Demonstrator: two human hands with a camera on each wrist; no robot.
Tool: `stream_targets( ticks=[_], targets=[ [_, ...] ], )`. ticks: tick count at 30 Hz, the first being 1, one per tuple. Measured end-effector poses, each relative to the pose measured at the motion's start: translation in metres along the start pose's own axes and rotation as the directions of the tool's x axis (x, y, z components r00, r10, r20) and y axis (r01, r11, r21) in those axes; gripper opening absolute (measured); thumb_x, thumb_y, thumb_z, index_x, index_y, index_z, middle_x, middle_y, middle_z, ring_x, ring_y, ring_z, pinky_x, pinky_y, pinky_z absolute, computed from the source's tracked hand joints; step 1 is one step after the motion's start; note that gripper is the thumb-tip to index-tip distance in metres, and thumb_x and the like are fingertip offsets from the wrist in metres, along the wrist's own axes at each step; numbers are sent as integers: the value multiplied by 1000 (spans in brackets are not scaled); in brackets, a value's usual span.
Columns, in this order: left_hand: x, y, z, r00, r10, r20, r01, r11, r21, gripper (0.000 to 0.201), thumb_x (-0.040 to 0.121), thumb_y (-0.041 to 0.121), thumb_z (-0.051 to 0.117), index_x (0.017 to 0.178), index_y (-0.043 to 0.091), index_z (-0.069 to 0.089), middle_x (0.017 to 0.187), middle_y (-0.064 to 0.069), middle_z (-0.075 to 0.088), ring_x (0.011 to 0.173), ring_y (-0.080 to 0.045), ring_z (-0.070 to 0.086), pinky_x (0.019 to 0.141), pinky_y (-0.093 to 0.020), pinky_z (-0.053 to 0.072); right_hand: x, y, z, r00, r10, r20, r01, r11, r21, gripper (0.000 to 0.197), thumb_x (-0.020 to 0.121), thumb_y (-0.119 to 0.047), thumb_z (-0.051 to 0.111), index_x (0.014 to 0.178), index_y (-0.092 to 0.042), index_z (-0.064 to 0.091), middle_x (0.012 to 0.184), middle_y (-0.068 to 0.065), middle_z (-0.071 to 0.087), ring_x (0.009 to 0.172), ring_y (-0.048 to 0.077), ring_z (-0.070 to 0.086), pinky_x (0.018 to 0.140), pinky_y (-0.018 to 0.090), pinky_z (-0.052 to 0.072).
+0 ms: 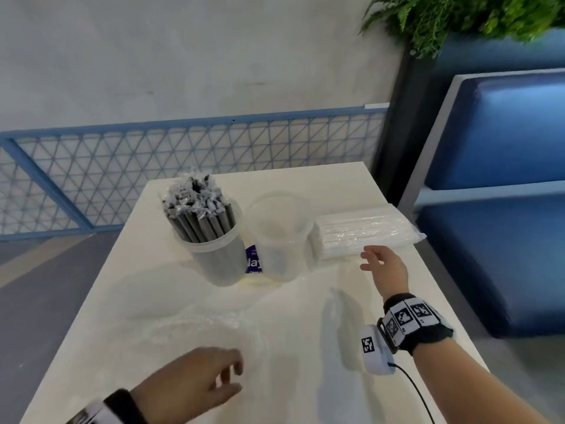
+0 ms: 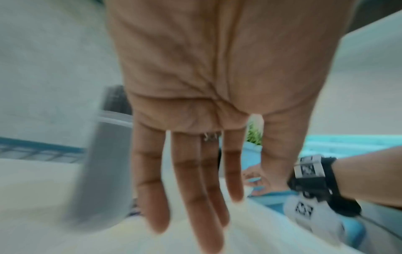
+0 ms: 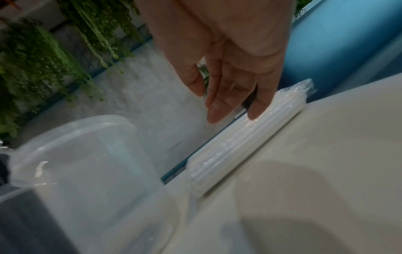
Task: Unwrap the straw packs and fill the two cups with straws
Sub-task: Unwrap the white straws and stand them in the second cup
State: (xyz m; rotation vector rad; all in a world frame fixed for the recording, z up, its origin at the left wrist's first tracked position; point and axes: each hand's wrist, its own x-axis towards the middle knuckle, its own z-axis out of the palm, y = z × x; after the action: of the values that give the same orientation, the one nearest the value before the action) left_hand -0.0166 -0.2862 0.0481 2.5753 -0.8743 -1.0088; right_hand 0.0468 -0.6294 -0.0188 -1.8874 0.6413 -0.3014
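Observation:
Two clear plastic cups stand mid-table. The left cup is packed with black wrapped straws; the right cup holds nothing. A sealed pack of white straws lies flat to the right of the cups. My right hand hovers open just in front of that pack, fingers straight, holding nothing. My left hand floats open over the table's near part, fingers spread. A crumpled clear wrapper lies on the table in front of the left hand.
A purple printed card lies between the two cups. The white table ends at the right beside a blue padded bench. A blue mesh railing and a fern stand behind.

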Motion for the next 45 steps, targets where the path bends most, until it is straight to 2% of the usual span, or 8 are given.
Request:
stream_targets(
  ticks=[3,8,12,17,29,34,41,45],
  targets=[
    [92,57,-29,937,156,-311,-176,984,-37,47,82,51,50,118,21,50,113,4,55,95,-7,56,82,-14,37,26,18,-22,999,-29,-21,27,997,-75,20,93,-12,49,107,-7,62,105,12,68,85,26,63,72,25,38],
    [230,102,-44,840,-22,-542,-126,964,-234,60,85,17,62,137,12,33,143,-10,29,131,-21,36,105,-18,23,71,31,-34,996,-80,31,85,972,-217,25,89,-12,56,113,-7,61,120,15,61,108,30,55,89,27,37],
    [284,114,-45,821,-197,-535,35,954,-296,79,81,14,65,145,20,18,156,-10,-3,145,-27,4,114,-36,25,101,30,-35,989,-87,-118,40,935,-353,48,85,-22,63,131,-15,48,146,12,32,134,36,24,103,30,12],
    [322,118,-56,860,-281,-425,257,960,-116,95,82,14,67,146,36,1,152,0,-31,141,-29,-23,110,-57,19,130,34,-37,984,158,-79,-175,931,-320,70,86,-34,60,145,-27,23,158,5,5,144,35,-3,111,51,23],
    [348,102,-40,875,-278,-397,319,947,40,94,89,12,58,144,37,-14,154,-4,-25,141,-36,-20,108,-50,30,143,53,-42,974,153,-169,-164,985,-52,47,86,-14,60,131,-17,45,132,13,44,116,34,49,92,34,38],
    [338,112,-44,871,-302,-388,395,899,187,95,83,-13,44,146,30,-13,156,-8,-17,141,-43,-8,105,-51,34,128,50,-57,952,178,-249,-164,983,76,27,91,-15,54,117,-12,59,121,9,56,109,23,53,87,24,34],
    [312,107,-34,831,-154,-535,268,953,142,70,84,21,63,140,29,22,139,-6,31,126,-32,31,90,-44,45,90,31,-71,899,179,-399,-63,956,288,20,87,-22,60,106,-16,63,104,-1,59,79,5,50,86,32,46],
    [287,107,-38,815,-111,-569,96,994,-57,56,83,24,64,132,27,39,121,-5,43,105,-26,49,85,-38,47,71,9,-71,889,70,-453,122,917,379,39,87,-24,61,124,-18,51,123,-1,48,96,6,54,93,34,49]
  ],
)
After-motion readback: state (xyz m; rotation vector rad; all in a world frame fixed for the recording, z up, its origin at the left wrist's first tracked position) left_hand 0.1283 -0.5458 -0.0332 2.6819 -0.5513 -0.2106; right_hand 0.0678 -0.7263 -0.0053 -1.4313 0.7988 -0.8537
